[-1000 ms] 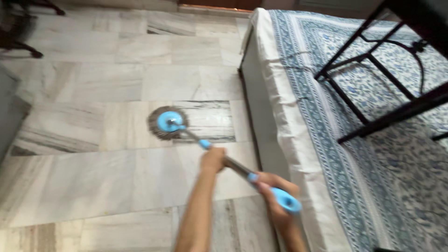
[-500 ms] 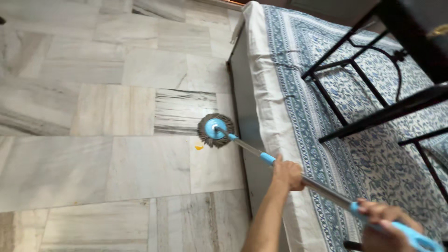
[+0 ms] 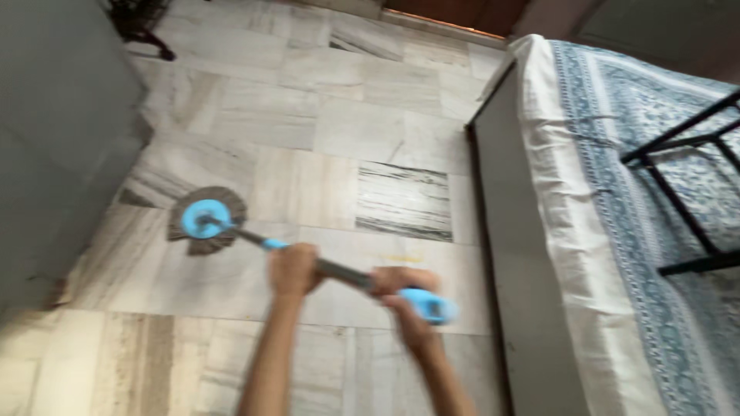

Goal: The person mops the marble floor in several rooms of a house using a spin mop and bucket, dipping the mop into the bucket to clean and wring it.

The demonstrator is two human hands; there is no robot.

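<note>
I hold a mop with a metal pole (image 3: 333, 270) and a blue grip at its end. My left hand (image 3: 293, 269) is closed around the pole's middle. My right hand (image 3: 402, 291) grips the pole just below the blue end grip (image 3: 430, 305). The round mop head (image 3: 204, 219), grey fringe around a blue disc, rests on the marble floor (image 3: 331, 131) to the left, near a grey wall. The frame is blurred by motion.
A bed (image 3: 593, 231) with a white and blue patterned cover runs along the right, its dark side panel facing the floor. A black metal frame (image 3: 678, 192) stands on the bed. A grey wall (image 3: 54, 139) fills the left. Dark furniture legs (image 3: 142, 23) show at top left.
The mop head has swept left across the floor, from beside the bed to near the grey wall. Both hands have moved left with the pole, and the view has shifted.
</note>
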